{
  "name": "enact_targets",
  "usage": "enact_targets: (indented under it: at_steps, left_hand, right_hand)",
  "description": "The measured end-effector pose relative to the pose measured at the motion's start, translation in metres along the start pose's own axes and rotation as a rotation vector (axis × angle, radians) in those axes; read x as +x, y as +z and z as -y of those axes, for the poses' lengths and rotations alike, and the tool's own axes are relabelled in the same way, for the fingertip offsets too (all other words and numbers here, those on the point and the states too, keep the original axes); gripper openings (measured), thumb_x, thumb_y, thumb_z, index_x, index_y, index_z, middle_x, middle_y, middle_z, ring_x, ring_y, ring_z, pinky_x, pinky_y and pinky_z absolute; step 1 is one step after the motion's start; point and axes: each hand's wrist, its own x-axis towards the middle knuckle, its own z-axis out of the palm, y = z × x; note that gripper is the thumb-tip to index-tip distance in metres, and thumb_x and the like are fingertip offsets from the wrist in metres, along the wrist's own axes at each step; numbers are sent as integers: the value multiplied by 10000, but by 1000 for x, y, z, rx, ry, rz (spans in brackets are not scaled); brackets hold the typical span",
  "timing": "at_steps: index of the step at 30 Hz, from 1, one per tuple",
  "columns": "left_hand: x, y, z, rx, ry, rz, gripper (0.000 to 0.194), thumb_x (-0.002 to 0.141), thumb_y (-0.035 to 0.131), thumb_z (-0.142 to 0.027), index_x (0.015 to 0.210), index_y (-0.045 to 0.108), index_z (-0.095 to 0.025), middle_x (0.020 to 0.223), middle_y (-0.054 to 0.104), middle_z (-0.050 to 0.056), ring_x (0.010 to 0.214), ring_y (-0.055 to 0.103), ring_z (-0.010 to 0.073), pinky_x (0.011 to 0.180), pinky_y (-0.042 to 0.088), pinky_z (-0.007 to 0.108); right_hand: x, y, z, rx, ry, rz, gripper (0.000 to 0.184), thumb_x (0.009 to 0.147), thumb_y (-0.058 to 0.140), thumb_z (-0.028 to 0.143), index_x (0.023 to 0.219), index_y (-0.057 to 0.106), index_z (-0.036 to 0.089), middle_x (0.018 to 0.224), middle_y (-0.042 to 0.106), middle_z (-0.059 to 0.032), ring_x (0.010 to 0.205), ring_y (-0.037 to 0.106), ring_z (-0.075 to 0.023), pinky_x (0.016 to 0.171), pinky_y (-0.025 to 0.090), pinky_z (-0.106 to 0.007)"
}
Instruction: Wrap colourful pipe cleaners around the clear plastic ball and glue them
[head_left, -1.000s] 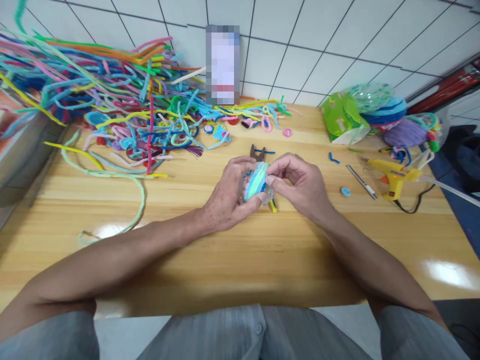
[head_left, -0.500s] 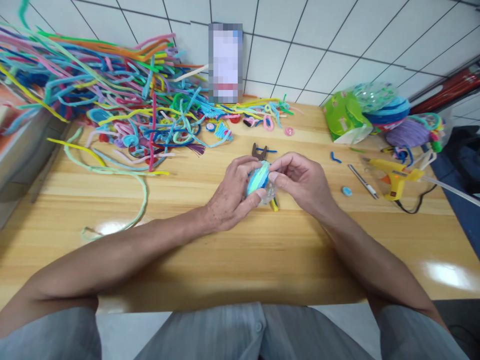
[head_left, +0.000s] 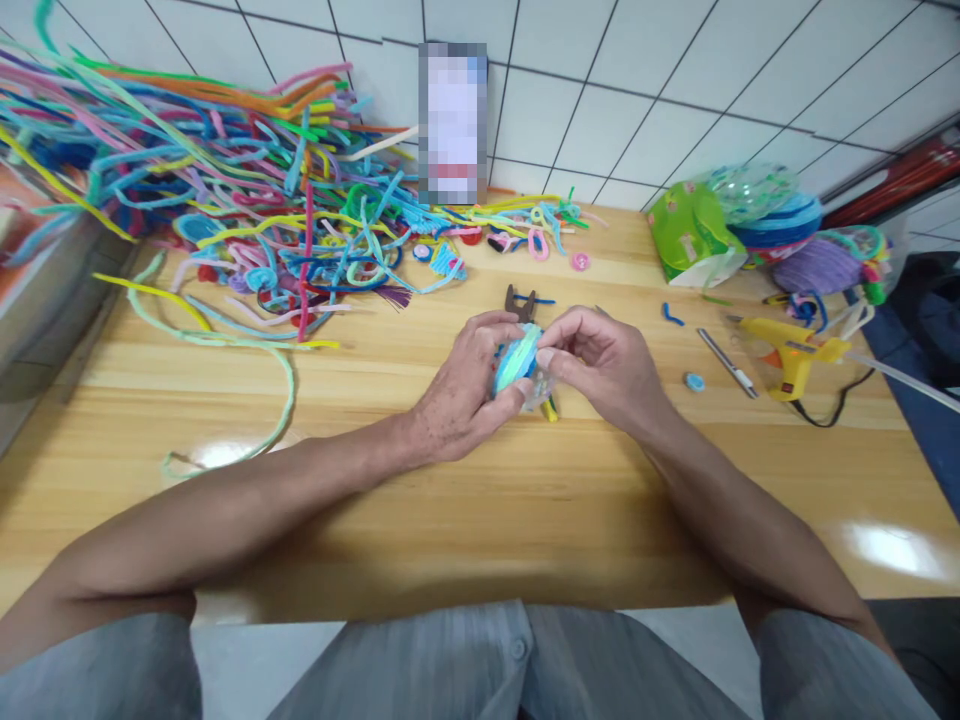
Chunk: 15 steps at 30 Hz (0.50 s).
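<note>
My left hand [head_left: 469,390] is closed around a small rounded clear plastic piece [head_left: 541,392] with blue and light-green pipe cleaner strips [head_left: 516,362] across it. On the right side of that piece, the thumb and forefinger of my right hand [head_left: 600,365] are pinched together at the edge of the strips. Whatever lies between those fingertips is too small to make out. Under and behind the hands are pliers, whose brown jaws [head_left: 520,303] and yellow handle end [head_left: 551,409] stick out. A short dark-blue pipe cleaner piece [head_left: 544,301] lies by the jaws.
A big tangle of coloured pipe cleaners [head_left: 247,190] covers the back left. Against the tiled wall leans a blurred phone [head_left: 453,125]. To the right are a yellow glue gun [head_left: 795,350], a craft knife [head_left: 727,362], a small blue disc [head_left: 694,382] and a green packet [head_left: 694,235].
The strip-covered piece has turned slightly in my left hand. My right hand's pinch stays at its edge. The whole view has shifted a little.
</note>
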Motion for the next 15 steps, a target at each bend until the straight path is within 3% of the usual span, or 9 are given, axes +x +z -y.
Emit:
enact_targets:
  at_steps: [6, 15]
  left_hand:
    - [-3, 3, 1, -43, -7, -17, 445, 1107, 598, -358, 1498, 420, -244, 1507, 542, 175, 1511, 507, 326, 1249, 486, 583]
    - [-6, 4, 1, 33, 10, -10, 607, 1087, 637, -382, 1615, 376, -236, 1566, 522, 187, 1537, 476, 340, 1275, 464, 594]
  right_hand:
    - [4, -4, -3, 68, 43, 25, 147, 789, 841, 294, 847, 723, 230, 800, 743, 7, 729, 667, -156, 694, 564, -307]
    - [1, -4, -4, -3, -16, 1, 110, 800, 817, 266, 849, 726, 228, 759, 694, 18, 687, 613, -146, 683, 515, -317]
